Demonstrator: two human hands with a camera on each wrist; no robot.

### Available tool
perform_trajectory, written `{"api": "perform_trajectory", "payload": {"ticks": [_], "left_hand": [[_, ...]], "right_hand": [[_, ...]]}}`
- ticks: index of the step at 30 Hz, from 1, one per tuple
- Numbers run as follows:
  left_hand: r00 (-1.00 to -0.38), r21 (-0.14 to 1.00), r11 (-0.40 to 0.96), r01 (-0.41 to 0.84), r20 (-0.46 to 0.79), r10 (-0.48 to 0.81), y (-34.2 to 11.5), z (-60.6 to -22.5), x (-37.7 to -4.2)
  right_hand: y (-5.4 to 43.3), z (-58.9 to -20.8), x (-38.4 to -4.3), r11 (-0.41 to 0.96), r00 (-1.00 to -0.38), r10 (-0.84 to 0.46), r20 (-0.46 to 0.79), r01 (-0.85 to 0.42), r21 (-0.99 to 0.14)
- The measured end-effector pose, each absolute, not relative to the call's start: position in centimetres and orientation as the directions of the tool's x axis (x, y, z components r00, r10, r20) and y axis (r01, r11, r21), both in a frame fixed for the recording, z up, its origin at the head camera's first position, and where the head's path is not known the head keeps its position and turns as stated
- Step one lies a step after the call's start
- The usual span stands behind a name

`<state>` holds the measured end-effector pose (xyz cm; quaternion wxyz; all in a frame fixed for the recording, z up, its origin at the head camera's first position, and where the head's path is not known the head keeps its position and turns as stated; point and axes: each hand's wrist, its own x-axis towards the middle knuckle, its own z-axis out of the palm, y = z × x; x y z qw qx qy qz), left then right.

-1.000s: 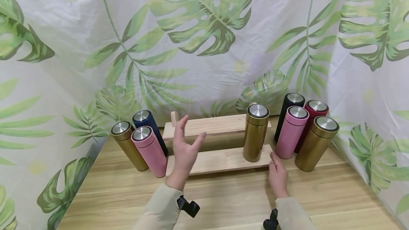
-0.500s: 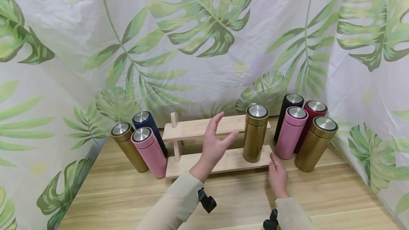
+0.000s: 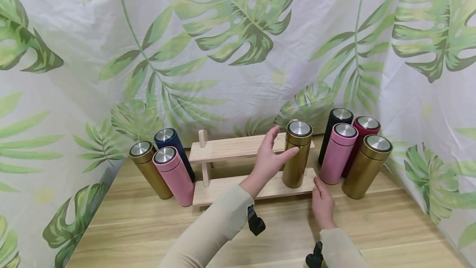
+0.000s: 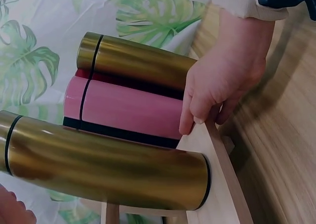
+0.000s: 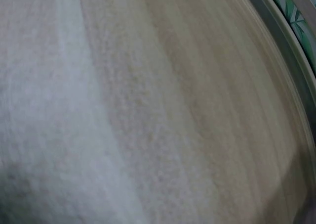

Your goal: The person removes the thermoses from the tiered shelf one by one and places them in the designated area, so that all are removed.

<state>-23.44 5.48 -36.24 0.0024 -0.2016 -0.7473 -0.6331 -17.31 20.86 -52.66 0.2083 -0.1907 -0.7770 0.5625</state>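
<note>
A gold thermos bottle [image 3: 296, 160] stands upright on the lower board of a two-tier wooden shelf [image 3: 223, 188], near its right end. Beside it is my left hand [image 3: 268, 158], fingers and thumb spread wide; a bit of that hand [image 4: 14, 210] peeks into the left wrist view's lower left corner. Whether the thumb touches the bottle I cannot tell. My right hand [image 3: 322, 202] holds the right end of the lower board, fingers over its edge, as the left wrist view also shows at the right hand [image 4: 224, 78]. No hand shows clearly in the blurred right wrist view.
Right of the shelf stand a pink bottle [image 3: 338, 156], a black one [image 3: 330, 135], a dark red one [image 3: 366, 123] and another gold one [image 3: 366, 168]. On the left are gold [image 3: 152, 173], blue [image 3: 174, 144] and pink bottles [image 3: 176, 179]. A leaf-print curtain [image 3: 238, 86] hangs behind the table [image 3: 122, 235].
My left hand has moved right across the shelf front, from the left part to the gold bottle, its fingers still spread. My right hand stays at the board's end.
</note>
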Motion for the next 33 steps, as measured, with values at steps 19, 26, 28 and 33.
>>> {"api": "perform_trajectory", "payload": {"ticks": [19,26,28,33], "left_hand": [[-0.929,0.957,0.129,0.261,0.213,0.303,8.6,-36.5,-24.8],[-0.93,0.952,0.135,0.276,0.228,0.29,8.2,-37.0,-24.8],[-0.928,0.953,0.117,0.278,0.235,0.288,8.0,-37.1,-24.6],[-0.919,0.96,0.023,0.279,0.26,0.297,7.0,-37.6,-23.8]], "right_hand": [[20.8,-53.0,-17.7,0.311,-0.84,0.53,0.113,0.069,-0.948],[20.8,-53.0,-17.6,0.322,-0.832,0.537,0.139,0.05,-0.946],[20.8,-53.1,-17.6,0.322,-0.831,0.538,0.144,0.045,-0.946],[21.1,-53.1,-17.5,0.315,-0.838,0.533,0.119,0.065,-0.947]]}}
